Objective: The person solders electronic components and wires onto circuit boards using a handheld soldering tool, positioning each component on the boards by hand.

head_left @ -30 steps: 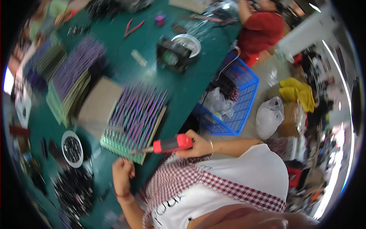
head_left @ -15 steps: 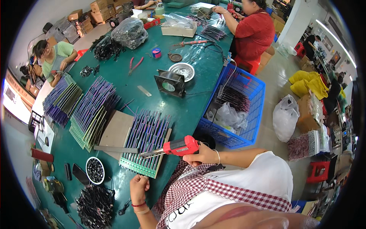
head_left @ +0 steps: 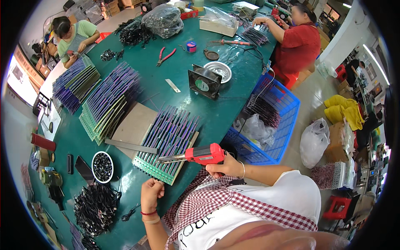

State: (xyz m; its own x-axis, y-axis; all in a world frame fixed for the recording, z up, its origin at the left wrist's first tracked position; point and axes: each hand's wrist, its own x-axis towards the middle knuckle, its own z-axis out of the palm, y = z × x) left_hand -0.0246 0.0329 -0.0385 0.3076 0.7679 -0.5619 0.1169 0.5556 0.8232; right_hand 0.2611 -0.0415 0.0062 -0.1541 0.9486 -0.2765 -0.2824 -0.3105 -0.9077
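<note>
My right hand point(head_left: 224, 166) grips a red-and-black pistol-shaped tool point(head_left: 206, 153) with a slotted metal barrel. The barrel's tip is over the green circuit board point(head_left: 155, 170), close to its row of joints; whether it touches cannot be seen. Long purple-and-dark strips point(head_left: 173, 129) lie in rows across the board, running away from its green edge. My left hand point(head_left: 152, 192) is closed at the board's near edge, fingertips pressed together; what they pinch is too small to make out. A flat metal bar point(head_left: 131, 146) lies across the board's left side and a brown sheet point(head_left: 134, 121).
Stacked strip boards point(head_left: 110, 100) stand left. A bowl of small black parts point(head_left: 102, 167) and a black cable heap point(head_left: 96, 208) lie nearer. Beyond are a fan point(head_left: 204, 82), pliers point(head_left: 166, 56) and a metal dish point(head_left: 218, 71). A blue crate point(head_left: 283, 125) is right; two people work across the table.
The whole view has shifted, so the table's things appear further right and higher. Both hands keep nearly the same places at the board, the tool still in my right hand.
</note>
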